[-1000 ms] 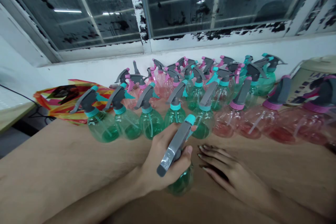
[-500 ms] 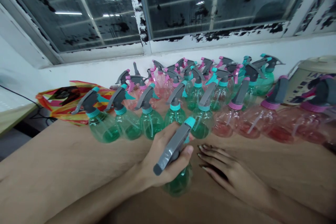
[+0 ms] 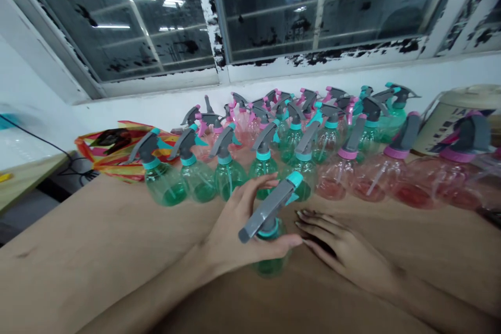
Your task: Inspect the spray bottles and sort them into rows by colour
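Observation:
A spray bottle [image 3: 271, 209] with a grey head, turquoise nozzle and green liquid stands on the table, close in front of me. My left hand [image 3: 230, 237] is around its left side with fingers and thumb spread apart, the thumb stretched across the front of the bottle's body. Whether the palm touches the bottle, I cannot tell. Flat on the table to the right lies my right hand [image 3: 346, 250], its fingers extended and holding nothing. Behind both hands runs a row of similar spray bottles, among them a green one [image 3: 200, 180] and a pink one [image 3: 368, 182].
More pink and green spray bottles [image 3: 291, 135] crowd behind the front row, near the white wall. A colourful plastic bag [image 3: 117, 151] lies at the left, and a beige lidded container [image 3: 456, 115] stands at the back right. The wooden table [image 3: 117, 240] stretches towards me.
My left hand has loosened from the spray bottle's neck, its fingers and thumb spreading apart. The bottle now stands slightly further away. My right hand remains flat on the table.

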Available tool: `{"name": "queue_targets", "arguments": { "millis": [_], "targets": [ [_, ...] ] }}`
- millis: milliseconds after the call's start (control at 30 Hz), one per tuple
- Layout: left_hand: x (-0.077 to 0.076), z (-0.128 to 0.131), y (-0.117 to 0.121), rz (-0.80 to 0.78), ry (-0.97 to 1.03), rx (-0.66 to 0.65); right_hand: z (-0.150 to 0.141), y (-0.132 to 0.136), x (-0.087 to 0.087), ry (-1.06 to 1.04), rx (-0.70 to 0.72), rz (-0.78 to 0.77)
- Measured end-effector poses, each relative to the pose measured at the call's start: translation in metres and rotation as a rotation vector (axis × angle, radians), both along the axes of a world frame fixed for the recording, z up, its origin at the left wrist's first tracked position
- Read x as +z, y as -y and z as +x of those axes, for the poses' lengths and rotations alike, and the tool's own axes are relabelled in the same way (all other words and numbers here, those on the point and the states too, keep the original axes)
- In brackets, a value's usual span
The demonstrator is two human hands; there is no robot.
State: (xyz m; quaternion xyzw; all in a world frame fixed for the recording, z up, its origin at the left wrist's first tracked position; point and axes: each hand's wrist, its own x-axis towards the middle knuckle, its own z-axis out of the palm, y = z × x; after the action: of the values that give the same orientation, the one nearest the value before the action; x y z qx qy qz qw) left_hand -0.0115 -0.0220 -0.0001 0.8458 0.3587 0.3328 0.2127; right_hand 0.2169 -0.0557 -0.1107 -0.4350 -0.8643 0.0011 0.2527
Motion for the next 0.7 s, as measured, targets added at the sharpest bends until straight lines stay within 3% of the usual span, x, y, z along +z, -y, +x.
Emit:
{"name": "queue_targets", "arguments": {
  "millis": [167, 400, 567, 700],
  "targets": [
    [-0.002, -0.011, 0.011, 0.094, -0.166, -0.002, -0.001, 0.000, 0.001, -0.017, -0.003, 0.020],
    [0.007, -0.037, 0.029, 0.062, -0.153, 0.013, 0.000, 0.001, 0.000, 0.029, -0.011, 0.014],
    [0.008, -0.102, 0.044, 0.058, -0.152, 0.245, 0.005, -0.002, -0.007, 0.076, -0.010, 0.057],
    [-0.006, -0.177, 0.037, 0.000, -0.057, 0.614, 0.005, -0.005, -0.010, 0.135, -0.021, 0.089]
  ]
}}
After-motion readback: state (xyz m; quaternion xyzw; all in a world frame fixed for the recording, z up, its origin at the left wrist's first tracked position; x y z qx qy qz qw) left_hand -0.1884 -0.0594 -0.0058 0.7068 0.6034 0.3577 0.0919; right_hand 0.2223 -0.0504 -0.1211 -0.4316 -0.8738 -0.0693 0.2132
